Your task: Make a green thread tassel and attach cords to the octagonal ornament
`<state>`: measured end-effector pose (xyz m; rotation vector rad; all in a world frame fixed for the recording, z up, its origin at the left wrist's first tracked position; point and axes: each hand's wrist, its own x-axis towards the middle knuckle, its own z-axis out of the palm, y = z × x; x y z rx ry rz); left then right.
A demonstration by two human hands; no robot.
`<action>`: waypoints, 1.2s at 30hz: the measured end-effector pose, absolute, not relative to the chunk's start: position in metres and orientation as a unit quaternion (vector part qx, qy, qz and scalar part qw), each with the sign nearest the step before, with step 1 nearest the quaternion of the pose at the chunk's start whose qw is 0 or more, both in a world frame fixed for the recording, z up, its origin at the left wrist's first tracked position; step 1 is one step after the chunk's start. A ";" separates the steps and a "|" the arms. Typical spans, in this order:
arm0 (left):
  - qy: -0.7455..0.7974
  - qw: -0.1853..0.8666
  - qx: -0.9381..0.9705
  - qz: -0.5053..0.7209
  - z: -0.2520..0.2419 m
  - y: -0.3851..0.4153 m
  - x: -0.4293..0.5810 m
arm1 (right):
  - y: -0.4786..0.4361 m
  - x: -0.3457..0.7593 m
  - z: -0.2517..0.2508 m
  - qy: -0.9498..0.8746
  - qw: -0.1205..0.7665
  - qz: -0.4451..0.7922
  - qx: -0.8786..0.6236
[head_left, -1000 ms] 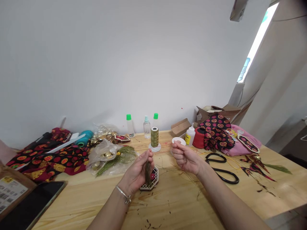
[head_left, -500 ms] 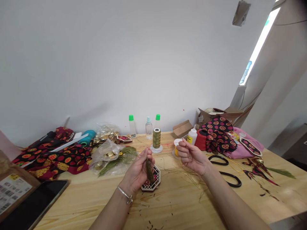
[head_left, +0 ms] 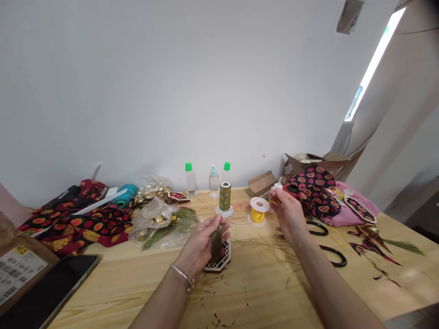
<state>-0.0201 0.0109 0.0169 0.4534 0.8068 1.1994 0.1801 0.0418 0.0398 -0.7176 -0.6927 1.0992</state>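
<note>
My left hand (head_left: pixel 206 240) is closed around the top of an olive-green thread tassel (head_left: pixel 216 244), whose strands hang down over the palm. Beneath that hand lies an octagonal lattice-framed ornament (head_left: pixel 224 262) with dark red patterned fabric, partly covered. My right hand (head_left: pixel 288 212) is raised at the right, thumb and fingers pinching a thin thread (head_left: pixel 262 197) that stretches across toward my left hand. A bit of yellow shows at its fingertips. Just left of it stands a spool of yellow cord (head_left: pixel 258 214); behind its fingers is a white glue bottle (head_left: pixel 277 185).
An olive thread cone (head_left: pixel 225 196) stands mid-table before several small bottles. Black-handled scissors (head_left: pixel 334 256) lie by my right forearm, near loose green strands (head_left: pixel 270 249). Patterned fabric (head_left: pixel 99 226) and a phone (head_left: pixel 58 292) are left; a cardboard box (head_left: pixel 315 160) sits back right.
My right hand has moved right and slightly up, uncovering the yellow spool. My left hand has turned its palm more open, showing more of the tassel, which it still holds.
</note>
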 end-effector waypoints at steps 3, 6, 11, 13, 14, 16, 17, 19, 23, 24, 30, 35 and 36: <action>0.377 0.715 0.206 0.551 0.016 0.012 -0.021 | 0.042 0.179 0.039 -0.292 0.772 0.424 -0.373; 0.380 0.712 0.201 0.555 0.016 0.012 -0.022 | 0.041 0.182 0.042 -0.280 0.761 0.468 -0.353; 0.391 0.705 0.190 0.560 0.017 0.012 -0.023 | 0.042 0.190 0.046 -0.237 0.711 0.578 -0.323; 0.393 0.707 0.186 0.558 0.017 0.013 -0.023 | 0.044 0.191 0.043 -0.236 0.727 0.547 -0.340; 0.393 0.709 0.185 0.556 0.016 0.013 -0.023 | 0.045 0.192 0.041 -0.246 0.739 0.515 -0.358; 0.393 0.707 0.187 0.557 0.015 0.014 -0.024 | 0.048 0.193 0.036 -0.294 0.755 0.418 -0.411; 0.394 0.704 0.190 0.560 0.015 0.014 -0.024 | 0.049 0.194 0.034 -0.329 0.759 0.352 -0.438; 0.399 0.692 0.201 0.567 0.014 0.015 -0.024 | 0.050 0.195 0.032 -0.399 0.755 0.203 -0.479; 0.406 0.678 0.216 0.574 0.014 0.014 -0.024 | 0.045 0.195 0.035 -0.498 0.701 -0.031 -0.509; 0.406 0.678 0.213 0.574 0.015 0.013 -0.023 | 0.043 0.193 0.036 -0.528 0.680 -0.054 -0.505; 0.388 0.697 0.195 0.571 0.017 0.011 -0.020 | 0.031 0.165 0.031 -0.766 0.504 -0.029 -0.399; 0.369 0.707 0.206 0.567 0.019 0.009 -0.018 | 0.020 0.144 0.024 -0.858 0.406 0.023 -0.313; 0.366 0.707 0.215 0.566 0.020 0.009 -0.017 | 0.017 0.141 0.023 -0.868 0.391 0.041 -0.304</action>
